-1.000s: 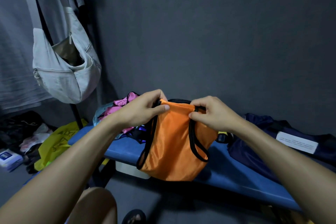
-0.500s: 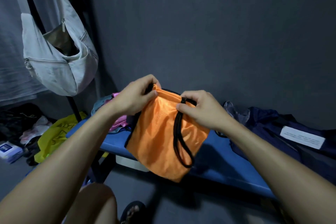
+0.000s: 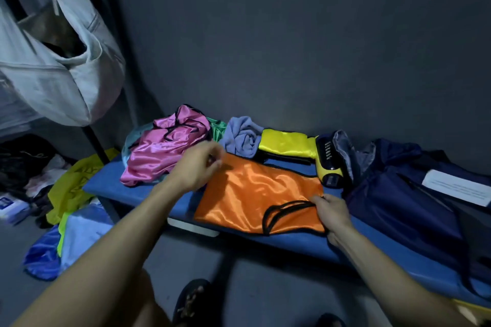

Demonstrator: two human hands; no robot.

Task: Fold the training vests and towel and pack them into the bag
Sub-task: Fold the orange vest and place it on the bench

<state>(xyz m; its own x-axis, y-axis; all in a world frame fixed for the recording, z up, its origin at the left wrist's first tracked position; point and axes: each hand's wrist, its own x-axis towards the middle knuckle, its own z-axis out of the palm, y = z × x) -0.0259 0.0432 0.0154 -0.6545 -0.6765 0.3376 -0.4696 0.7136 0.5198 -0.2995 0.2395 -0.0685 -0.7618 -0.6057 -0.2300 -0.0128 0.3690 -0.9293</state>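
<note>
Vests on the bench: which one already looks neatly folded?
The yellow vest, a flat rectangle against the wall. The pink vest lies crumpled, and the orange vest is spread under both hands.

No readable text anywhere

head | faces forward-down | close above blue bench (image 3: 292, 244) | single view

I'm seeing the orange vest (image 3: 255, 194) lying flat on the blue worktop (image 3: 292, 244), black-trimmed. Pink vest (image 3: 164, 151) crumpled at back left, blue-grey towel (image 3: 243, 138) bunched beside folded yellow vest (image 3: 287, 143). Navy bag (image 3: 398, 194) sitting right.
</note>
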